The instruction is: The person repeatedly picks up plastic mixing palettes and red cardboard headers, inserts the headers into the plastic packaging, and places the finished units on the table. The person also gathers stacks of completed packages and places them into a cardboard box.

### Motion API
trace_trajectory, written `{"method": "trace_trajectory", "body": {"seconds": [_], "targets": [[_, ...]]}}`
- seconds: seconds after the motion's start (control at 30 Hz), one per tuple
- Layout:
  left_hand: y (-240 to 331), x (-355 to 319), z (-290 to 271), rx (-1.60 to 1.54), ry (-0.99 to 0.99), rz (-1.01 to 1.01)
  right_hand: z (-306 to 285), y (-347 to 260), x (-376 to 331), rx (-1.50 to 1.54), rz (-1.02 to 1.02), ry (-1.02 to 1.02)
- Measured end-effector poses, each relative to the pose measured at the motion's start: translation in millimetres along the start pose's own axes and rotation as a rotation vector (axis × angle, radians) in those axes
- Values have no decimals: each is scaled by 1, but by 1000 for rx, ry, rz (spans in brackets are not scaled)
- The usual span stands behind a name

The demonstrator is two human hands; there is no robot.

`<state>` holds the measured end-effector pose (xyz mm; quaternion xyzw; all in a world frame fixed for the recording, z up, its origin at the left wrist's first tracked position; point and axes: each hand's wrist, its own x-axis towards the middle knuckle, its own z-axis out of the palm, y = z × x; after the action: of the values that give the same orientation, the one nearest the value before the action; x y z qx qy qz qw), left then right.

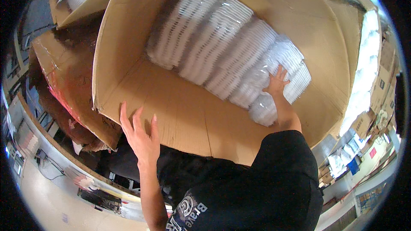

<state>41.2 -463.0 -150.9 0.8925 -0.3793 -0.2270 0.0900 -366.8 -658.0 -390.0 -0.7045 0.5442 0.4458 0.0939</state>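
Observation:
A large open cardboard box [180,115] fills the view, its mouth facing me. Inside lie several bagged stacks of clear plastic lids or containers [222,47], packed side by side. My right hand [277,82] reaches deep into the box and presses with spread fingers on the stack at the right end. My left hand [141,134] rests flat and open on the box's near flap at its lower edge, holding nothing. My dark sleeve and shirt cover the lower right of the box.
Another cardboard box [81,0] with similar clear stacks sits at the upper left. A torn, stained cardboard sheet [60,68] leans at the left. Shelves with cartons [381,90] stand at the right; a counter edge [51,154] runs along the lower left.

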Motion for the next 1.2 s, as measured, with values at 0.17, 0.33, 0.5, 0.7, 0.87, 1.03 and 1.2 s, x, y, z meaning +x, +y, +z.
{"method": "trace_trajectory", "body": {"seconds": [0.17, 0.33, 0.5, 0.7, 0.87, 1.03, 1.2], "targets": [[-5, -5, -4, -15, -19, 80, -13, -3, 10, 44, 8, -84], [-46, -32, -40, -115, 40, 234, -2, -8, -1, 108, 46, -53], [-85, -91, -83, -201, 324, 127, -43, -46, -53, 382, -111, -77], [-45, -142, -119, -553, 245, 158, -246, -112, -172, 822, -1142, 520], [-36, -180, -148, -781, 510, 310, -327, -198, -327, 826, -1604, -32], [-102, -284, -122, -1188, 807, 79, -278, -291, -438, 580, -1854, -438], [-130, -380, -73, -1610, 1271, -140, -198, -358, -523, 140, -2053, -160]]}}
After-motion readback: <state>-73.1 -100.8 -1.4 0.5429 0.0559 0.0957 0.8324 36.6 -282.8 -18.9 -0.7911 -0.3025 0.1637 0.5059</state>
